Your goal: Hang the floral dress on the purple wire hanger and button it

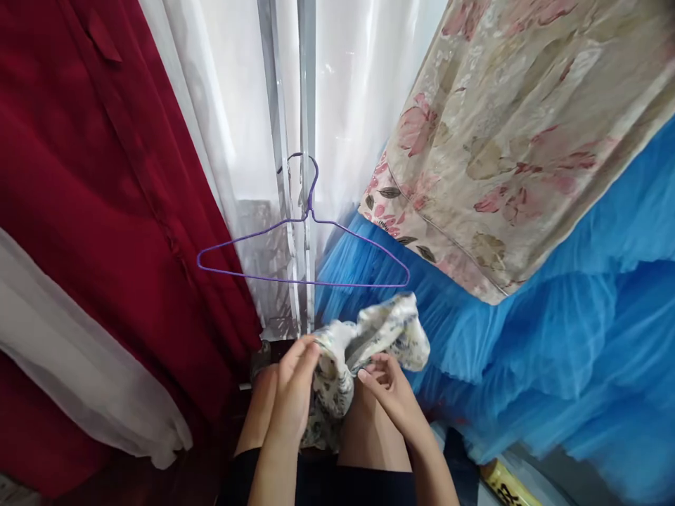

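Observation:
Low in the middle, both my hands hold a small white cloth with a faint flower print (369, 337), bunched up over my bare legs. My left hand (294, 390) pinches its left edge with fingers closed. From underneath on the right, my right hand (387, 386) grips the cloth with curled fingers. A thin purple wire hanger (303, 256) hangs empty just above the cloth, its hook caught on the window frame.
A dark red garment (105, 211) hangs at the left with a white cloth (79, 365) below it. White sheer curtains (237, 105) cover the window. A floral fabric (517, 140) and blue tulle (553, 351) fill the right side. A yellow object (506, 485) lies at the bottom right.

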A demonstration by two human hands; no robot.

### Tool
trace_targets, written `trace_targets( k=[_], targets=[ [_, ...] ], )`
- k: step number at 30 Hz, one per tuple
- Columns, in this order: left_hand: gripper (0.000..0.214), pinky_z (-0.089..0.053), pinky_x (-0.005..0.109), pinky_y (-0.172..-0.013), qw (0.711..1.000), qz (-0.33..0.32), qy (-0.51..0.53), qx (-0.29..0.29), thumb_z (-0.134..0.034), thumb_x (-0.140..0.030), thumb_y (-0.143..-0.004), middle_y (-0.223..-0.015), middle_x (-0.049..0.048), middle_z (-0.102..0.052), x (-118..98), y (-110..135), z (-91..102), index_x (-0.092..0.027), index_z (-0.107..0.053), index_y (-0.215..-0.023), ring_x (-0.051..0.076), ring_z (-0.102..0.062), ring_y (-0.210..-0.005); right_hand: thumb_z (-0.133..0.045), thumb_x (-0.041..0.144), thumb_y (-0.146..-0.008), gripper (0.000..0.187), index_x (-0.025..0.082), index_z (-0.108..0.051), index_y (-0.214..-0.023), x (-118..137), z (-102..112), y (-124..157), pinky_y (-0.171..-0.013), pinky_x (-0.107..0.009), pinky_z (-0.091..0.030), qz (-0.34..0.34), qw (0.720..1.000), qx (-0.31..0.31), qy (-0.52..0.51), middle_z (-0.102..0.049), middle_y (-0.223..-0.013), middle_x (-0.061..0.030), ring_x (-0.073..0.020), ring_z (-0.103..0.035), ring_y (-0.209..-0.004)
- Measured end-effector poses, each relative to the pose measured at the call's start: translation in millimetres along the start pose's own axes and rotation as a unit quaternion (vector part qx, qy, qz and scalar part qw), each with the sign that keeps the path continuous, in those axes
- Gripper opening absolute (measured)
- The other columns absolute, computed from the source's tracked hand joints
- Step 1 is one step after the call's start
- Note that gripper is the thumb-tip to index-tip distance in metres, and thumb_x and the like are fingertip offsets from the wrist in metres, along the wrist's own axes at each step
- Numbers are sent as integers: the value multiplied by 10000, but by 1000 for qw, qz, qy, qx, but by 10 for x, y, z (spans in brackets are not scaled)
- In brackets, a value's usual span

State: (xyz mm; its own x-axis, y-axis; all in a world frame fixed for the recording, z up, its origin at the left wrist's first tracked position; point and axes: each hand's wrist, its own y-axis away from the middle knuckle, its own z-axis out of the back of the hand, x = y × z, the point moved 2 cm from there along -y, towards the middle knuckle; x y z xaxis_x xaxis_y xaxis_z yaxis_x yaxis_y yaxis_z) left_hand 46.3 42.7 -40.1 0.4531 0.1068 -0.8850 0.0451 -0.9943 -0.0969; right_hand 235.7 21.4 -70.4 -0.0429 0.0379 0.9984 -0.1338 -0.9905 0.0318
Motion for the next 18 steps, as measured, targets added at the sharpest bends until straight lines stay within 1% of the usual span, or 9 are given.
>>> trace_targets(
  k=[3, 5, 7, 9, 11, 12, 14, 16, 18],
  targets=[
    [180, -452, 366, -1045, 981, -50, -157, 98, -672, -379, -938, -1107, 88, -686, -67, 197, -240, -206, -718, -941, 262, -609, -1175, -722, 602, -831, 446, 230, -714, -1077, 233, -30, 71, -945, -427, -507, 37, 997, 69, 19, -722, -1037, -83, -300, -660, -1025],
    [173, -381, 397, -1133, 963, -84, -231, 109, -649, -370, -950, -1176, 102, -654, -87, 301, -297, -215, -721, -917, 289, -520, -1317, -584, 670, -907, 490, 248, -743, -1097, 279, -153, 174, -1080, -459, -433, 10, 997, 82, -3, -717, -1142, -103, -332, -589, -1221],
    [192, -373, 407, -1140, 951, -90, -283, 89, -627, -389, -958, -1248, 114, -610, -109, 343, -269, -223, -715, -918, 301, -471, -1368, -493, 726, -924, 577, 251, -757, -1118, 283, -301, 268, -1106, -468, -412, -21, 994, 99, -37, -708, -1192, -114, -341, -553, -1272],
    [220, -383, 404, -1120, 943, -79, -315, 66, -599, -413, -968, -1330, 116, -560, -154, 339, -174, -222, -690, -909, 300, -480, -1349, -554, 730, -890, 578, 232, -765, -1092, 303, -437, 327, -1054, -457, -449, -22, 980, 191, -54, -716, -1132, -114, -338, -594, -1173],
    [268, -399, 393, -1089, 950, -50, -301, 66, -535, -451, -998, -1328, 108, -564, -216, 334, -46, -223, -649, -915, 277, -537, -1261, -697, 683, -813, 528, 207, -764, -1032, 338, -504, 363, -918, -405, -505, -22, 946, 319, -53, -712, -1002, -89, -294, -625, -976],
    [301, -413, 390, -1067, 958, -26, -272, 84, -488, -480, -1014, -1276, 104, -595, -244, 349, 16, -226, -628, -937, 263, -574, -1192, -766, 646, -764, 510, 197, -758, -1005, 352, -503, 379, -847, -369, -511, -29, 924, 379, -49, -696, -942, -71, -262, -614, -890],
    [401, -464, 379, -976, 966, 30, -203, 160, -402, -586, -1018, -1112, 93, -657, -283, 435, 115, -239, -601, -1033, 244, -632, -1020, -848, 603, -676, 508, 192, -742, -954, 354, -438, 414, -731, -309, -485, -47, 884, 462, -52, -653, -852, -43, -208, -569, -770],
    [548, -493, 372, -886, 944, 70, -180, 266, -351, -703, -979, -996, 87, -682, -299, 588, 179, -243, -612, -1122, 247, -648, -904, -887, 616, -585, 551, 201, -717, -905, 315, -312, 445, -655, -280, -446, -63, 872, 479, -81, -606, -783, -24, -179, -526, -699],
    [595, -500, 367, -850, 908, 71, -225, 346, -394, -739, -942, -961, 89, -699, -301, 745, 242, -239, -678, -1097, 262, -654, -875, -924, 633, -460, 624, 209, -673, -843, 257, -157, 458, -584, -258, -392, -81, 885, 442, -121, -555, -718, -7, -156, -476, -640]
  ],
)
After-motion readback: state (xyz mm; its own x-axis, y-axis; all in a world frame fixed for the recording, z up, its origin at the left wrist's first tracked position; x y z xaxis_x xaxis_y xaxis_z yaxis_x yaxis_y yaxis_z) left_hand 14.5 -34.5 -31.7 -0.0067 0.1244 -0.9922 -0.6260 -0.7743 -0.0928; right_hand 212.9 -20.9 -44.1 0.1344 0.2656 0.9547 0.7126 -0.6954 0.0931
